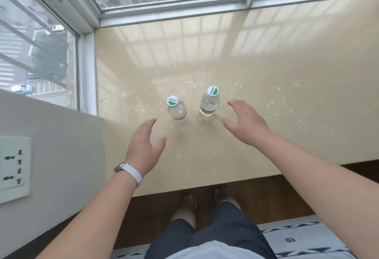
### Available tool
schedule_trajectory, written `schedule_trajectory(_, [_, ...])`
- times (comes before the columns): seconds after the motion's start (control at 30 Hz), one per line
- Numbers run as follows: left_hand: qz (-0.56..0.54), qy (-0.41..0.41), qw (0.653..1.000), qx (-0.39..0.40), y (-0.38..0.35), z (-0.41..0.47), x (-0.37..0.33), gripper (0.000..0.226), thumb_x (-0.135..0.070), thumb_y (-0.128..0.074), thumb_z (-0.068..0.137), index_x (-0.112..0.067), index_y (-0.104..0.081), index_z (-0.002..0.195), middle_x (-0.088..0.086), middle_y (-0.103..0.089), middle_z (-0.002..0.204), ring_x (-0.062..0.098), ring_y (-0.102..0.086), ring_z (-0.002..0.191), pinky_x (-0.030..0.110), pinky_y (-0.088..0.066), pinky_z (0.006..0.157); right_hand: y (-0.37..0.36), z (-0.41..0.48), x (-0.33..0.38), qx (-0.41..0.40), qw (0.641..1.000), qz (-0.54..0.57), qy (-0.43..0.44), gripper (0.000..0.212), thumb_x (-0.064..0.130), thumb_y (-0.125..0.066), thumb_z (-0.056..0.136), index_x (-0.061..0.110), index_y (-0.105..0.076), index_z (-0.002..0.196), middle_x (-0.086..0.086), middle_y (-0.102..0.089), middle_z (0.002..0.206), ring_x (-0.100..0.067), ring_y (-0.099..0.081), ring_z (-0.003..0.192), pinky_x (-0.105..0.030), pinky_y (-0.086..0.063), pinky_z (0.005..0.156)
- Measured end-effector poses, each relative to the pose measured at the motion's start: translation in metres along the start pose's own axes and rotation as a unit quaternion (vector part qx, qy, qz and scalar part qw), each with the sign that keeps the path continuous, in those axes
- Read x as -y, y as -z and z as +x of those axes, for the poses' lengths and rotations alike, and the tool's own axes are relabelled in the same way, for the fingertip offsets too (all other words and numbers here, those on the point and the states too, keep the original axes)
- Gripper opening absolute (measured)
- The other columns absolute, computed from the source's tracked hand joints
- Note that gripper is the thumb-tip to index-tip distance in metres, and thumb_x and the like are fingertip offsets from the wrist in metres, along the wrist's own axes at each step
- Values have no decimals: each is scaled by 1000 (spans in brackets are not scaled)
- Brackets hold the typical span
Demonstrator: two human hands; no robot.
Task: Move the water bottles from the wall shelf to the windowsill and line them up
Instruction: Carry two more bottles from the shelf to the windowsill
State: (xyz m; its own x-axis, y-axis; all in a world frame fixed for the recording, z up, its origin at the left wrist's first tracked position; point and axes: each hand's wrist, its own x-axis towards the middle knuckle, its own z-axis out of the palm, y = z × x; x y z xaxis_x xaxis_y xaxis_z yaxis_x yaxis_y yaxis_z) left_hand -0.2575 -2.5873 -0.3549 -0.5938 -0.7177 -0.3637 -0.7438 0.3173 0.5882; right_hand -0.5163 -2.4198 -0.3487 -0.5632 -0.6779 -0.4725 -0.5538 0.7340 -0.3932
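two bottles [176, 108] upright on windowsill [266, 74]

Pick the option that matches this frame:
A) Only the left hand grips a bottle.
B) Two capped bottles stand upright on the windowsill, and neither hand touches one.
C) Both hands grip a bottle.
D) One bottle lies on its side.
B: the left bottle and the right bottle stand upright on the windowsill. The left hand and the right hand are open and apart from them.

The left bottle cap [172, 101] and the right bottle cap [212, 91] each read "Cestbon".
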Motion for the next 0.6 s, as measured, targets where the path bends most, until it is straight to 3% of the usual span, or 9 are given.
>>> schedule_trajectory(0.13, [71,-77,994,-26,28,-20,-18,56,-32,-65,92,-16,-49,143,10,-48,148,28,-40,138,46,-33,114,29,-33,12,-15,998,-64,22,65,49,-48,96,22,-30,152,1,-23,161,-17,-19,147,-34,-19,116])
schedule_trajectory(0.23, [116,-140,982,-47,43,-30,-32,60,-48,-50,88,-14,-56,137,13,-54,141,32,-48,132,51,-41,106,45,-59,22,-50,993,-99,34,64,50,-47,96,23,-31,152,0,-25,161,-18,-20,146,-34,-20,116])
schedule_trajectory(0.37, [162,-220,960,-60,54,-37,-55,57,-49,-46,86,-15,-58,132,15,-58,135,37,-54,124,53,-46,97,65,-93,30,-87,987,-129,40,62,52,-45,96,24,-35,150,0,-29,159,-18,-22,145,-36,-23,115])
schedule_trajectory(0.6, [200,-298,933,-43,52,-39,-108,56,-50,-43,87,-22,-56,133,11,-57,138,38,-51,128,54,-43,103,89,-143,21,-132,979,-152,35,60,52,-44,96,23,-38,148,0,-32,158,-22,-23,145,-36,-22,115])
